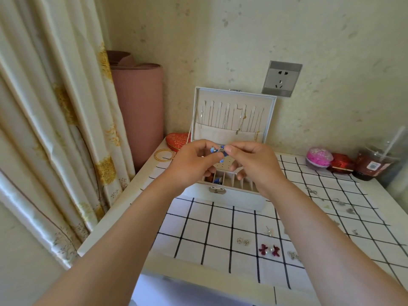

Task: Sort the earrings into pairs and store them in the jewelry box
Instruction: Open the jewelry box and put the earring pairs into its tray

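The white jewelry box (pixel 223 197) stands open on the checked cloth, its lid upright with necklaces hanging inside. Above its compartments my left hand (pixel 192 164) and my right hand (pixel 254 164) both pinch a small blue earring (pixel 219 151) between their fingertips. Another blue earring (pixel 218 180) lies in a front compartment. On the cloth nearer me lie a dark red bow pair with pearls (pixel 269 249), two small flower studs (pixel 242 241), a silver stud (pixel 269 231) and a silver piece (pixel 294 256). Several more silver earrings (pixel 337 202) are scattered at the right.
A red heart box (pixel 176 140) and gold bangles (pixel 164 154) sit left of the jewelry box. A pink round case (pixel 319 157), a red case (pixel 341 163) and a plastic cup with straw (pixel 375 162) stand at the back right. Curtain and a rolled pink mat (pixel 139 111) are left.
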The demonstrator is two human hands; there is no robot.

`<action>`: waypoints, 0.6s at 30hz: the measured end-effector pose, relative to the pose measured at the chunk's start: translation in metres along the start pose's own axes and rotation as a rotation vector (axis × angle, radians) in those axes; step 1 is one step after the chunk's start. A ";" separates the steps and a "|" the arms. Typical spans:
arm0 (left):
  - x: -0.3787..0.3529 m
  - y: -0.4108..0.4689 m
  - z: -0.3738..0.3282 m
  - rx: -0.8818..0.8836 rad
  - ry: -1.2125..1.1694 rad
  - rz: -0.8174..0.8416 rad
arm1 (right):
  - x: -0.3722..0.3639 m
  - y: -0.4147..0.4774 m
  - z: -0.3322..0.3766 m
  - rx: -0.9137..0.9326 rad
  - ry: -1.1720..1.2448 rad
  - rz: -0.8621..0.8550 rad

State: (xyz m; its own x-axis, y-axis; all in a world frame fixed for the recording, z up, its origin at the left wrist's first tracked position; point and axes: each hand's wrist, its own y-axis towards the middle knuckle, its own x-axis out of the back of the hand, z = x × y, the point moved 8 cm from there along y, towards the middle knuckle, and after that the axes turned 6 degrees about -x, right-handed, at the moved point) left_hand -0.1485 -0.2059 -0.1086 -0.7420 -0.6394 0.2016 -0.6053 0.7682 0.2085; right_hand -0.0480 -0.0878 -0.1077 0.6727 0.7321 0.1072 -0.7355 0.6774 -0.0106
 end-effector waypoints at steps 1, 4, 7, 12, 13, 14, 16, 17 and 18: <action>0.000 0.001 0.001 0.009 -0.007 -0.011 | 0.000 0.000 0.002 0.014 -0.026 0.013; 0.000 0.004 0.003 0.035 -0.033 -0.040 | -0.001 0.001 0.004 0.011 -0.052 0.069; -0.002 0.005 0.004 0.030 -0.019 -0.027 | 0.001 0.003 0.001 -0.018 -0.093 0.094; 0.000 0.006 0.013 0.071 0.140 0.089 | 0.006 0.011 -0.005 -0.032 -0.184 0.112; 0.000 0.006 0.015 0.074 0.182 0.103 | 0.006 0.014 -0.006 -0.010 -0.240 0.111; 0.000 0.006 0.017 0.072 0.229 0.106 | 0.005 0.016 -0.006 0.022 -0.313 0.115; 0.001 0.007 0.020 0.052 0.346 0.084 | 0.002 0.020 -0.008 0.093 -0.465 0.126; 0.002 0.008 0.022 0.042 0.397 0.072 | 0.000 0.022 -0.010 0.128 -0.530 0.125; 0.003 0.008 0.024 0.039 0.427 0.063 | -0.003 0.023 -0.011 0.164 -0.590 0.122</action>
State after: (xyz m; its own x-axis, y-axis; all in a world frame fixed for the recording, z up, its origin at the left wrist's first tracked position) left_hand -0.1628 -0.2012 -0.1295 -0.5967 -0.5409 0.5927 -0.5791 0.8016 0.1485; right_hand -0.0655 -0.0736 -0.1188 0.4600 0.6087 0.6464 -0.8385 0.5373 0.0908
